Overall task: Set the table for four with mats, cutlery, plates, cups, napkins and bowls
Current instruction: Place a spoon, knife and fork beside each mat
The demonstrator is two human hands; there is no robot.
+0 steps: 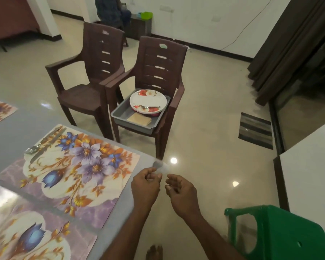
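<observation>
Cups [160,167], clear, blurred: pinched in my L hand [145,186] just off table [11,128] corner; R hand [182,194] beside, fingers loosely curled, empty. Mat [68,175] lies to L, L hand nearer.

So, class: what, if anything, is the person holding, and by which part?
The left hand pinches a blurred, translucent cup-like thing at its lower end; the right hand holds nothing.

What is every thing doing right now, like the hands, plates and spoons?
Left hand: pinches a blurred clear plastic cup.
Right hand: fingers curled, beside the cup.
Flowered white plates: stacked in the grey plastic tray on a brown chair.
Steel spoon and knife: lying on the floral mat.
</observation>
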